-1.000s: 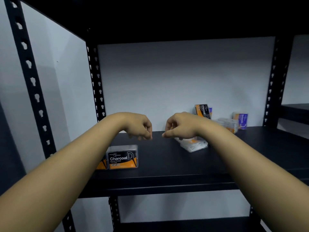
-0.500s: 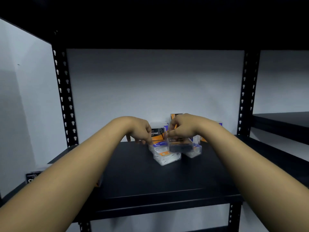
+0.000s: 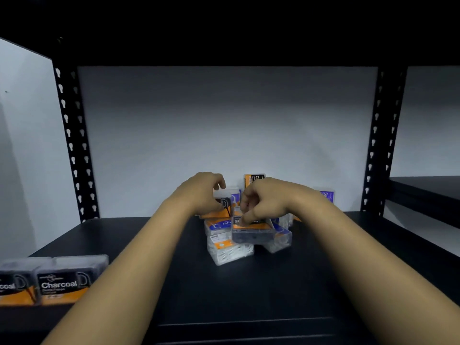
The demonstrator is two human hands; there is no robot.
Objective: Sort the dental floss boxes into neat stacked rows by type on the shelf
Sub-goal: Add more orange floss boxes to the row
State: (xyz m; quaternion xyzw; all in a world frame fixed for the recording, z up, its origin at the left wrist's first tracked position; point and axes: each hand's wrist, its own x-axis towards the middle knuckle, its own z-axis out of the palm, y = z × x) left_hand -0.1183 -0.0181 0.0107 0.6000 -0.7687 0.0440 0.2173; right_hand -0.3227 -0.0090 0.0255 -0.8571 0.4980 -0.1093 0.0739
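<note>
Forward both reach: left hand (image 3: 202,192) and right hand (image 3: 263,199) curl onto floss boxes (image 3: 252,232).

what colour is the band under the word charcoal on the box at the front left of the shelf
Orange, below a black label with white lettering, on the Charcoal box; it shows clearly in the head view.
</note>
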